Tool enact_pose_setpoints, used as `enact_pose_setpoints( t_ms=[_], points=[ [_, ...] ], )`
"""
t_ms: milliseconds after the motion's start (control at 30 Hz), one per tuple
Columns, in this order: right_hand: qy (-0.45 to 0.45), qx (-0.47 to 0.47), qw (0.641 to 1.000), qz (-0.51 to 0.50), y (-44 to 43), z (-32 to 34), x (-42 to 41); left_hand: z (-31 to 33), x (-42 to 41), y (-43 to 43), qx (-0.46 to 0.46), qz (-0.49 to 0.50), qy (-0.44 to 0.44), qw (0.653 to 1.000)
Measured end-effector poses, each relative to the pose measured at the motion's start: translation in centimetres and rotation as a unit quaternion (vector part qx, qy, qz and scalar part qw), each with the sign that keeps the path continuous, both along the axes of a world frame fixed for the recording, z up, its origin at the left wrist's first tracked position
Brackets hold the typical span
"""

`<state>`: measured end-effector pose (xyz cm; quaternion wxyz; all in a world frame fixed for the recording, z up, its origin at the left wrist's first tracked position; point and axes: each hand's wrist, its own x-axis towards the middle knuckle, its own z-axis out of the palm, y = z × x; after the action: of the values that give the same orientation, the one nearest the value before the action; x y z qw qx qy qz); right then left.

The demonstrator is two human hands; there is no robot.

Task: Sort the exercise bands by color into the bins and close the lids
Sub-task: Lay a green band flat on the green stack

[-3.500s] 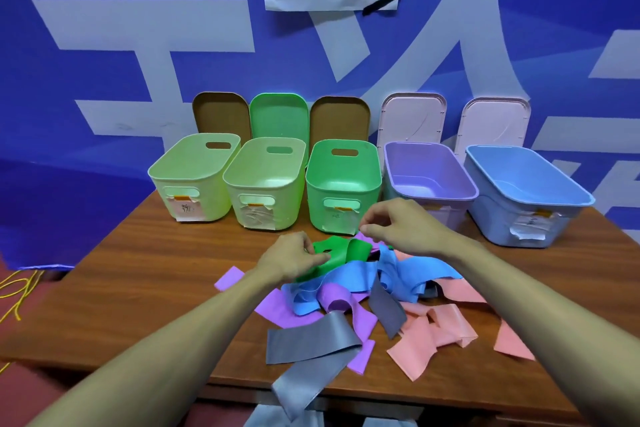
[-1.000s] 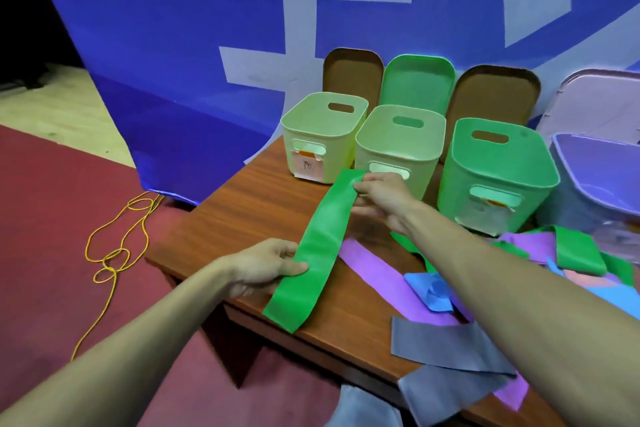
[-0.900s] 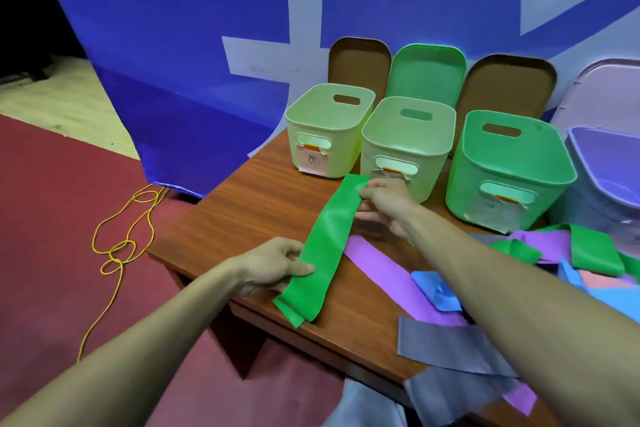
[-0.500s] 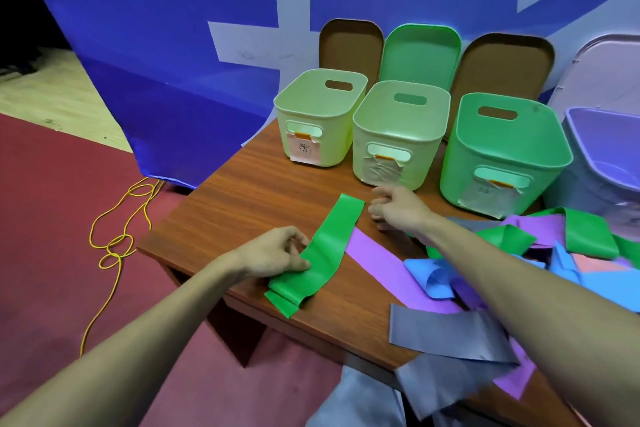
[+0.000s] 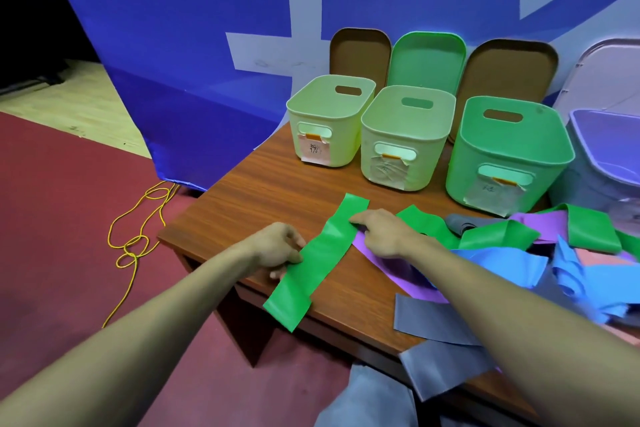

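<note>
1. Two hands on one green band (image 5: 318, 260), which lies flat and slantwise on the table's (image 5: 263, 191) left corner, its near end past the edge.
2. Left hand (image 5: 277, 250): fingers curled, pinching the band's left edge at mid-length.
3. Right hand (image 5: 384, 234): index finger straight, pressing the band's far part. Other fingers loosely bent, holding nothing.
4. Green bin (image 5: 509, 149) stands open behind. Mixed bands (image 5: 502, 263) heaped at right.

— Where is the camera?
— Worn on the head, one wide view, above the table's (image 5: 259, 191) near left corner.
— Facing?
— Forward and down, close over the tabletop, toward the bins (image 5: 398, 139) by the wall.
</note>
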<state>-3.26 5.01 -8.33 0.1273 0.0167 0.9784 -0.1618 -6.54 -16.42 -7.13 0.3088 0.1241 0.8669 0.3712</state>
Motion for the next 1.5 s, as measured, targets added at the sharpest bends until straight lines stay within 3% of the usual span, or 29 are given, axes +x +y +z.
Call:
enact_pose_setpoints(
  t_ms=[67,100,333,467,567,733,933,1067,1300,1500],
  points=[
    [0.009,0.0,1.0,-0.005,-0.1,-0.1,-0.6,-0.3,-0.5,0.1,-0.102,-0.037,0.129,0.986],
    [0.008,-0.003,1.0,-0.008,-0.1,-0.1,-0.9,-0.2,-0.7,0.2,-0.127,-0.05,0.153,0.979],
    [0.065,-0.047,0.992,-0.096,1.0,0.5,-3.7,0.0,-1.9,1.9,-0.234,-0.112,0.225,0.939],
    [0.091,-0.072,0.98,-0.164,1.3,-0.5,-5.2,-1.1,-3.0,2.7,-0.181,-0.103,0.285,0.936],
    [0.102,-0.069,0.97,-0.209,1.2,-1.1,-6.0,-2.2,-4.1,2.7,-0.118,-0.107,0.284,0.946],
    [0.118,-0.063,0.966,-0.222,1.6,-1.2,-6.8,-3.6,-4.8,3.0,-0.029,-0.083,0.277,0.957],
    [0.228,-0.124,0.933,-0.248,2.3,-0.1,-8.2,-4.4,-5.1,3.2,0.06,-0.006,0.267,0.962],
    [0.211,-0.136,0.94,-0.232,1.9,-0.7,-8.5,-4.9,-4.8,3.3,0.064,0.012,0.288,0.955],
    [0.185,-0.056,0.969,-0.157,2.5,0.1,-6.6,-5.0,-4.9,3.6,0.02,-0.021,0.332,0.943],
    [0.078,0.129,0.983,-0.109,6.4,1.8,-2.9,-5.1,-4.8,3.6,-0.011,-0.05,0.335,0.941]
  ],
)
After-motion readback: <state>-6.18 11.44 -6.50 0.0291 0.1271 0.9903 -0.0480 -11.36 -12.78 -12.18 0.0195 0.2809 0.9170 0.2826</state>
